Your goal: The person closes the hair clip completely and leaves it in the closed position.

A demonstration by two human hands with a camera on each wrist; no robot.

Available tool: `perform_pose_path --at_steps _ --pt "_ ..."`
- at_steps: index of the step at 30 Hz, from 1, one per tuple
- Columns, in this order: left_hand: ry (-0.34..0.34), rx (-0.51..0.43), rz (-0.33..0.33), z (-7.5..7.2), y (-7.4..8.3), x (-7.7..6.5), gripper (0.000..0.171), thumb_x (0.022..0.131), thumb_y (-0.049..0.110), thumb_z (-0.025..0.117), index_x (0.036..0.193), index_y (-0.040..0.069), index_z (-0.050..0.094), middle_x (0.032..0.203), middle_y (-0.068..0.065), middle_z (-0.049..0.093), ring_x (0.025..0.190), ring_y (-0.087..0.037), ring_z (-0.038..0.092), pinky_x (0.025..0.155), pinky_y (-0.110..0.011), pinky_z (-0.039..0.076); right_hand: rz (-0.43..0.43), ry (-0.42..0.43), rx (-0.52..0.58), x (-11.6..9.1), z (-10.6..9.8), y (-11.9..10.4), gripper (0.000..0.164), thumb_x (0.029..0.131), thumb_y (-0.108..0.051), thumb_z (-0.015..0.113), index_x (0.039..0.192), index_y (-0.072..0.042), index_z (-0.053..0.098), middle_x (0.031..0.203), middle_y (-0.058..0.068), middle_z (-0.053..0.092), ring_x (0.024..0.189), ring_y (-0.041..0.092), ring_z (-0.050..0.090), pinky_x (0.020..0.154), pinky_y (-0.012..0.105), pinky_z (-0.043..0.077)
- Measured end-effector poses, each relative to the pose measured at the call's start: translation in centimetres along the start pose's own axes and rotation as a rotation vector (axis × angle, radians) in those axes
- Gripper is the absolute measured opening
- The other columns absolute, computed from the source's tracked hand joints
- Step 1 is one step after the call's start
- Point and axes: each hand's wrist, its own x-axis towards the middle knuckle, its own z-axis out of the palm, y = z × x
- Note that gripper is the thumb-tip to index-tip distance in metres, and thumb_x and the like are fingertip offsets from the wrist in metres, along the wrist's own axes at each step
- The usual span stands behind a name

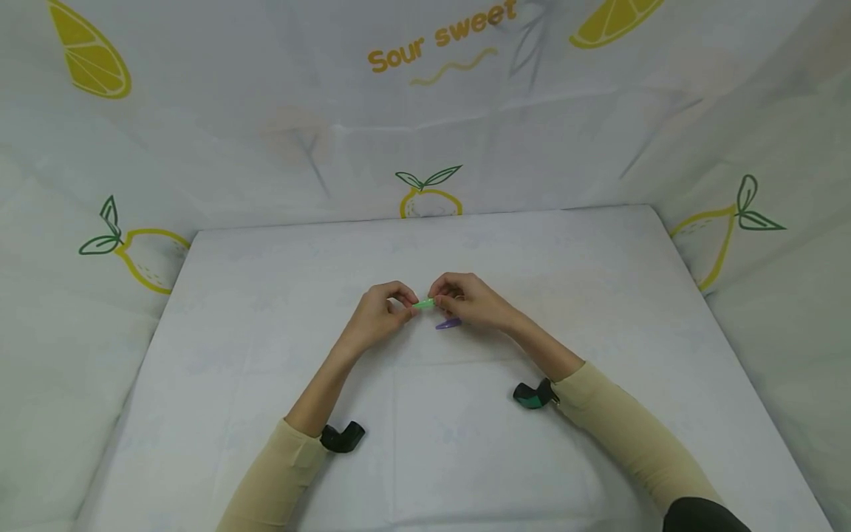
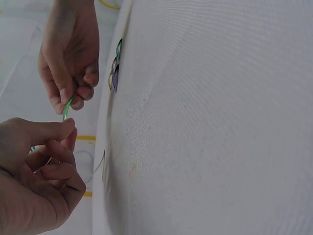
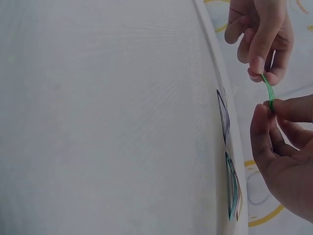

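A slim, bright green strip [image 1: 424, 304], with fine lines along its length, spans the gap between my two hands above the table. My left hand [image 1: 377, 316] pinches its left end between thumb and fingertips. At the other end, my right hand [image 1: 477, 301] pinches it the same way; in the right wrist view the strip [image 3: 269, 89] bows slightly. A small pointed purple loop [image 1: 448, 324] lies on the table just below my right hand. Beside it, the left wrist view shows a teal loop [image 2: 119, 49]; a thin gold-coloured outline shows there too.
A white cloth covers the table [image 1: 439, 443]. White curtains [image 1: 266, 162] printed with lemons surround its back and sides. Black wrist mounts hang at the left cuff [image 1: 343, 437] and the right cuff [image 1: 532, 395].
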Motion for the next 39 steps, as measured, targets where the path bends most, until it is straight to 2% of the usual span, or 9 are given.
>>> perform_pose_path --at_steps 6,14,18,24,31,39 --pt "0.015 -0.004 -0.009 0.13 0.1 -0.02 0.01 0.097 0.004 0.077 0.107 0.004 0.076 0.101 -0.013 0.076 0.058 -0.01 0.051 0.058 -0.021 0.041 0.005 0.013 0.039 -0.12 -0.08 -0.07 0.014 0.107 -0.004 0.061 0.116 0.005 0.068 0.101 0.026 0.069 0.08 0.023 0.065 0.071 0.023 0.053" --pt "0.031 0.006 -0.007 0.25 0.34 0.06 0.011 0.096 0.007 0.079 0.106 0.005 0.076 0.1 -0.013 0.077 0.062 -0.012 0.056 0.06 -0.022 0.044 0.013 0.027 0.066 -0.21 -0.3 0.14 0.016 0.107 -0.006 0.062 0.116 0.004 0.071 0.101 0.026 0.07 0.08 0.022 0.066 0.073 0.024 0.055" --pt "0.038 0.014 -0.013 0.29 0.32 0.08 0.011 0.096 0.008 0.08 0.106 0.005 0.077 0.1 -0.013 0.077 0.063 -0.013 0.057 0.061 -0.023 0.045 0.007 0.027 0.055 -0.31 -0.4 -0.03 0.017 0.105 -0.004 0.062 0.116 0.004 0.072 0.104 0.026 0.072 0.084 0.023 0.067 0.077 0.023 0.055" --pt "0.044 0.016 -0.027 0.35 0.1 0.2 0.011 0.096 0.011 0.08 0.106 0.006 0.077 0.099 -0.012 0.078 0.066 -0.014 0.058 0.062 -0.024 0.046 -0.004 0.025 0.036 -0.34 -0.53 -0.19 0.026 0.097 0.004 0.062 0.119 0.004 0.074 0.114 0.023 0.074 0.099 0.021 0.067 0.086 0.02 0.055" --pt "0.046 0.017 -0.026 0.39 0.23 0.16 0.013 0.097 0.013 0.08 0.107 0.005 0.077 0.1 -0.013 0.078 0.067 -0.014 0.058 0.063 -0.024 0.046 -0.001 0.03 0.03 -0.49 -0.7 -0.17 0.025 0.098 0.004 0.064 0.12 0.004 0.074 0.111 0.021 0.076 0.099 0.023 0.07 0.085 0.018 0.057" --pt "0.046 0.013 -0.025 0.4 0.28 0.17 0.013 0.098 0.013 0.079 0.108 0.004 0.077 0.1 -0.013 0.077 0.064 -0.012 0.054 0.06 -0.022 0.043 0.006 0.052 -0.007 -0.65 -0.84 0.06 0.019 0.099 -0.002 0.073 0.118 0.003 0.075 0.108 0.018 0.076 0.098 0.022 0.069 0.084 0.016 0.056"
